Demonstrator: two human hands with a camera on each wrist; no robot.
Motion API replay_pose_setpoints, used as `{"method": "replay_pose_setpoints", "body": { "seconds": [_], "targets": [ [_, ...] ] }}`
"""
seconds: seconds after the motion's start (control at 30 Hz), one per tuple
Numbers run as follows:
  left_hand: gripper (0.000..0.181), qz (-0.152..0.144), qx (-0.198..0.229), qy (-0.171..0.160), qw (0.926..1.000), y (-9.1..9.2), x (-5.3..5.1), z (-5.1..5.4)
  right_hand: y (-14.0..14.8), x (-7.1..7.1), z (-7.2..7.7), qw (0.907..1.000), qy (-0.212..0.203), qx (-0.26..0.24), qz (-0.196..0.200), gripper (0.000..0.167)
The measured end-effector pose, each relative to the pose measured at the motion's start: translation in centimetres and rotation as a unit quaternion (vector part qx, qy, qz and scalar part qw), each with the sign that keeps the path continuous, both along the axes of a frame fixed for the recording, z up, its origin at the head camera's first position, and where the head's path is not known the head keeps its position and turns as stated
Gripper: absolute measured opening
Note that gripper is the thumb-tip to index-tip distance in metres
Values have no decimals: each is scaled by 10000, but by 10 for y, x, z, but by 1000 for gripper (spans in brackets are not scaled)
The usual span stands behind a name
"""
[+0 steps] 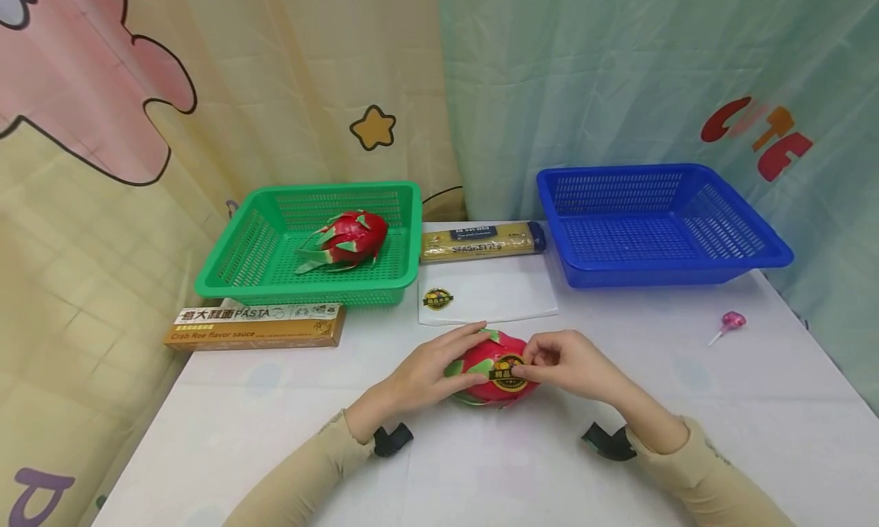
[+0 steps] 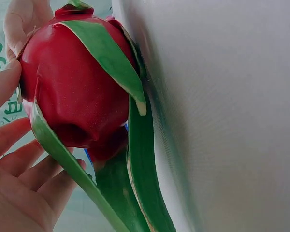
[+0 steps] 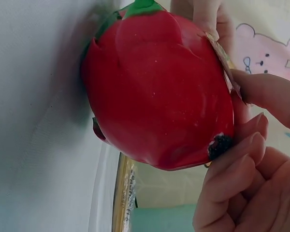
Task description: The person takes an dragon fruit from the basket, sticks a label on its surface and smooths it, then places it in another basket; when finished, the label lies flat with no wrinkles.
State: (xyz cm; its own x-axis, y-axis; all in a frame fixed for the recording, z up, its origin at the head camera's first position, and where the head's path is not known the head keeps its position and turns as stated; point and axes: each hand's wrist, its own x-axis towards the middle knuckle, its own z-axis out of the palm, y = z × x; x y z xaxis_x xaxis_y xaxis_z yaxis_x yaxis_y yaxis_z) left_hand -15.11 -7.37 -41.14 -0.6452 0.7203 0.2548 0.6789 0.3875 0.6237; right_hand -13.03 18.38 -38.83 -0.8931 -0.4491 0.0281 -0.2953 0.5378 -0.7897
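Observation:
A red dragon fruit with green leaf tips lies on the table between both hands. My left hand holds it from the left, fingers over the far side and thumb on its upper face. A round black-and-gold sticker sits on the fruit, and my right hand pinches its right edge between thumb and finger. In the right wrist view, the sticker's edge stands slightly off the red skin. Behind the fruit lies a white sheet bearing another such sticker.
A green basket at the back left holds a second dragon fruit. The blue basket stands back right. Spaghetti in a pack lies between them. A pasta box is at left, a pink lollipop at right.

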Motion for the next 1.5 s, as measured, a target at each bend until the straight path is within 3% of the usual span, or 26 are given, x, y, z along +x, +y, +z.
{"method": "replay_pose_setpoints", "body": {
  "seconds": [0.2, 0.3, 0.37, 0.5, 0.63, 0.9, 1.23, 1.5],
  "targets": [
    [58, 7, -51, 68, 10000, 1, 0, 0, -3, 3, 2, 9930, 774, 656, -598, 33],
    [57, 33, -86, 127, 9999, 2, 2, 2, -3, 2, 1, 9893, 1093, 664, -707, 40],
    [57, 109, -108, 119, 9998, 5, 3, 3, -4, 0, -2, 9937, 957, 354, -471, 47],
    [72, 550, -309, 18, 9980, 16, 6, 2, -6, -4, -10, 9991, 213, -341, 99, 69],
    [87, 951, -542, 58, 9940, 28, 8, -2, -12, -5, -19, 9977, -265, -618, 100, 76],
    [82, 1219, -378, 200, 9916, 34, 8, -4, -26, -1, -30, 9944, -502, -661, -659, 62],
    [77, 1249, -89, 254, 9918, 36, 5, -9, -27, 0, -38, 9929, -66, -916, -762, 45],
    [69, 1251, 271, -171, 9916, 35, 3, -11, -29, -1, -39, 9936, 273, -788, -763, 43]
  ]
}}
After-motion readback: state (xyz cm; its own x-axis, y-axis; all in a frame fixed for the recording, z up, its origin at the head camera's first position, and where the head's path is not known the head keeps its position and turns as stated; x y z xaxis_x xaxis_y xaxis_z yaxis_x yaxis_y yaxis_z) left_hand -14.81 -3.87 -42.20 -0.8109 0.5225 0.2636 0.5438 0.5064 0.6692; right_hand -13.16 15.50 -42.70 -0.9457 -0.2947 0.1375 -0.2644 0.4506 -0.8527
